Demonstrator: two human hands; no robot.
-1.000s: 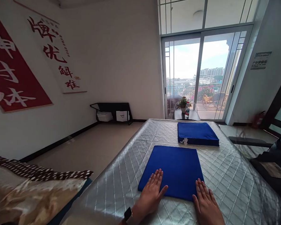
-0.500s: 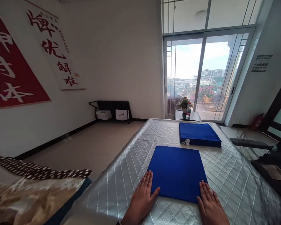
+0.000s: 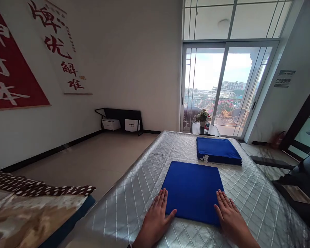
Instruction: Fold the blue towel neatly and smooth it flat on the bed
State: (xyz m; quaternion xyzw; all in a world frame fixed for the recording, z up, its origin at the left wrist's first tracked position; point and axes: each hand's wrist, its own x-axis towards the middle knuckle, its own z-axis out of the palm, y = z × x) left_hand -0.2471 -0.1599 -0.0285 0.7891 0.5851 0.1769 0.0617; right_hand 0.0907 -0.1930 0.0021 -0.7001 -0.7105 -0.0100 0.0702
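A flat blue fabric square [image 3: 193, 191] lies on the silver quilted cover [image 3: 134, 196] in front of me. My left hand [image 3: 157, 213] rests at its near left corner, fingers stretched along the left edge and thumb on the near edge. On the opposite side, my right hand [image 3: 228, 213] lies flat with its fingertips at the right edge. Both hands are open and grip nothing. Farther back sits a thicker stack of blue folded fabric [image 3: 218, 150], with white tags [image 3: 204, 158] sticking out at its near left corner.
Patterned bedding [image 3: 41, 210] lies at the lower left. Against the far wall stands a black rack [image 3: 122, 117] with white boxes. Beyond the cover, a small table [image 3: 196, 129] holds a potted plant [image 3: 203, 116] and a bottle [image 3: 207, 124]. A black chair [image 3: 305, 175] is at right.
My right hand has shifted slightly forward along the square's right edge. My left hand stays in place. The view has tilted and turned a little.
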